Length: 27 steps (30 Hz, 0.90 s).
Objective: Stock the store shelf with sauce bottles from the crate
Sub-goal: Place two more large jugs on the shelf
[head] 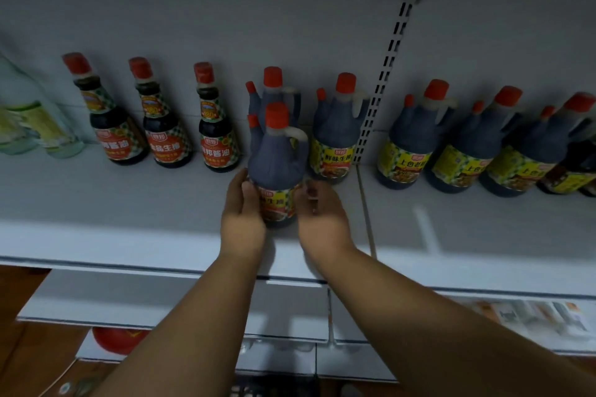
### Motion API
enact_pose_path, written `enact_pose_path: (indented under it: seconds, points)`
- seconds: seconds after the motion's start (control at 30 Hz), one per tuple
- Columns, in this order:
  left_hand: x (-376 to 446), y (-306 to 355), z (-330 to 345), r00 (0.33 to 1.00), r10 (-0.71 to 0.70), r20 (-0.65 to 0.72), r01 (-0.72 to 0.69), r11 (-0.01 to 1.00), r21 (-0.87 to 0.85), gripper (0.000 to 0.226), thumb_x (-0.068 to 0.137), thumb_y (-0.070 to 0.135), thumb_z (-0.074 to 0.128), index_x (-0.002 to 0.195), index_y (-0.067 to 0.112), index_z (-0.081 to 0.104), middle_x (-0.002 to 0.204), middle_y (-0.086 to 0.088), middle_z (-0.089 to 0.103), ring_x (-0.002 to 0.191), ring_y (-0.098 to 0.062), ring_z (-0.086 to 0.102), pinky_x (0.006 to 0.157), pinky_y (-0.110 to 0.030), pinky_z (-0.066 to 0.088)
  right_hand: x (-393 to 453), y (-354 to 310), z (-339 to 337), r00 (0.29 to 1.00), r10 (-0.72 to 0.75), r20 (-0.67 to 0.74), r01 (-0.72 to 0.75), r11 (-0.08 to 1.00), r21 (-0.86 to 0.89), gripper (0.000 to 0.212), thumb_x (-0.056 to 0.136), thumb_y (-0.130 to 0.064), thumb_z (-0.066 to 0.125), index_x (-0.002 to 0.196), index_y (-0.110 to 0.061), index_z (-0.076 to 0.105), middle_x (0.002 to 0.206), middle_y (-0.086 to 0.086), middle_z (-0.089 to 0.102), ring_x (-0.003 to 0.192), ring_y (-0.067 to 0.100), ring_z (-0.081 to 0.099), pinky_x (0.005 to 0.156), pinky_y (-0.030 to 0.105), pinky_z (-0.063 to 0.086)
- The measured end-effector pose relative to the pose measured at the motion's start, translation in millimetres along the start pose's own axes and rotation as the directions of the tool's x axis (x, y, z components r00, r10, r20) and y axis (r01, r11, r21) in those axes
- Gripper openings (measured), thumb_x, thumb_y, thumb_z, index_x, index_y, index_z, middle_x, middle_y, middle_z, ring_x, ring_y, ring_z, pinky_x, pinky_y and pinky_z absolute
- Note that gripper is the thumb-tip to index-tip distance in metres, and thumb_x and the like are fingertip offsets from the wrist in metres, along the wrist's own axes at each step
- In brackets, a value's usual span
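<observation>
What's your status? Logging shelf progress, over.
Left hand and right hand both cupping handled soy sauce jug, upright on shelf. Same-type jug directly behind. Nothing blocking.

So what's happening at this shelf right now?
A person is stocking sauce. Both hands, the left hand and the right hand, grip the lower part of a dark jug with a red cap, which stands on the white shelf in front of another jug like it. Three smaller sauce bottles stand to its left, and more jugs line the back to its right.
</observation>
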<state>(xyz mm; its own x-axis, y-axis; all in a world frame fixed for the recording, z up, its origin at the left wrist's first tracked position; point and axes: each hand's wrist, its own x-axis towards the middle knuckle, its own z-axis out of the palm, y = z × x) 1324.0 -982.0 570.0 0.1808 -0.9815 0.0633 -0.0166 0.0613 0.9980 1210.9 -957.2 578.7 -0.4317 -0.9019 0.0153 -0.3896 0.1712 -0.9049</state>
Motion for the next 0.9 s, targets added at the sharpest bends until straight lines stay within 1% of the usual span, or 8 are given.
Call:
enact_pose_path:
  seconds: [0.07,0.2,0.27,0.4,0.5,0.6,0.73,0.9]
  points:
    - [1,1,-6,0.998,-0.042,0.043,0.042,0.999,0.004,0.033,0.105,0.022,0.038,0.135,0.019,0.051,0.123,0.002,0.061,0.105,-0.004,0.060,0.079,-0.009,0.047,-11,-7,6,0.999,0.013,0.037,-0.016,0.995,0.098,0.026,0.100,-0.035,0.048,0.118,-0.020,0.058,0.116,0.003,0.062,0.097,0.015,0.057,0.080,0.027,0.041]
    - [1,4,-15,0.998,-0.027,0.063,0.019,0.993,0.113,0.029,0.101,0.013,0.044,0.127,0.023,0.053,0.111,0.005,0.061,0.099,-0.012,0.057,0.072,-0.015,0.043,-5,-20,1,0.996,-0.005,0.084,-0.003,0.995,0.100,0.030,0.103,-0.034,0.041,0.124,-0.021,0.059,0.119,0.000,0.063,0.096,0.012,0.054,0.082,0.026,0.041]
    - [1,3,-20,0.997,-0.024,0.068,0.016,0.993,0.114,0.028,0.099,0.011,0.047,0.123,0.023,0.054,0.107,0.005,0.062,0.097,-0.012,0.059,0.071,-0.012,0.045,0,-23,1,0.993,0.015,0.116,-0.028,0.994,0.106,0.031,0.104,-0.034,0.040,0.125,-0.021,0.058,0.119,0.000,0.063,0.100,0.014,0.057,0.083,0.026,0.042]
    - [6,2,-27,0.998,-0.031,0.063,0.022,0.991,0.130,0.026,0.098,0.012,0.050,0.120,0.025,0.054,0.103,0.007,0.063,0.097,-0.012,0.060,0.070,-0.013,0.045,2,-24,8,0.990,0.014,0.142,-0.029,0.994,0.105,0.033,0.104,-0.035,0.039,0.127,-0.022,0.058,0.125,0.003,0.064,0.111,0.020,0.060,0.095,0.035,0.048]
    - [9,4,-30,0.997,-0.023,0.080,0.008,0.985,0.174,0.027,0.099,0.012,0.050,0.123,0.023,0.053,0.104,0.007,0.061,0.095,-0.012,0.058,0.067,-0.010,0.043,1,-26,9,0.990,0.021,0.141,-0.040,0.991,0.130,0.034,0.104,-0.034,0.040,0.130,-0.021,0.056,0.127,0.002,0.063,0.113,0.019,0.059,0.096,0.033,0.047]
    - [9,5,-31,0.996,-0.028,0.087,0.013,0.985,0.172,0.028,0.099,0.014,0.051,0.126,0.023,0.053,0.107,0.006,0.061,0.099,-0.015,0.059,0.074,-0.021,0.045,0,-27,8,0.990,0.022,0.137,-0.038,0.993,0.111,0.035,0.104,-0.034,0.040,0.132,-0.020,0.055,0.129,0.003,0.062,0.114,0.019,0.058,0.092,0.028,0.044]
    - [8,6,-31,0.995,-0.037,0.093,0.020,0.984,0.176,0.029,0.099,0.014,0.050,0.127,0.022,0.052,0.107,0.006,0.060,0.098,-0.013,0.057,0.075,-0.021,0.041,0,-27,9,0.991,0.026,0.129,-0.038,0.995,0.087,0.037,0.104,-0.034,0.039,0.134,-0.019,0.053,0.133,0.003,0.059,0.116,0.019,0.056,0.088,0.024,0.038]
    - [9,8,-33,0.994,-0.038,0.107,0.017,0.981,0.191,0.028,0.099,0.014,0.052,0.125,0.021,0.053,0.109,0.003,0.061,0.100,-0.013,0.057,0.079,-0.023,0.043,0,-26,9,0.992,0.022,0.121,-0.028,0.998,0.048,0.038,0.104,-0.036,0.037,0.135,-0.020,0.052,0.133,0.002,0.059,0.120,0.023,0.056,0.090,0.026,0.040]
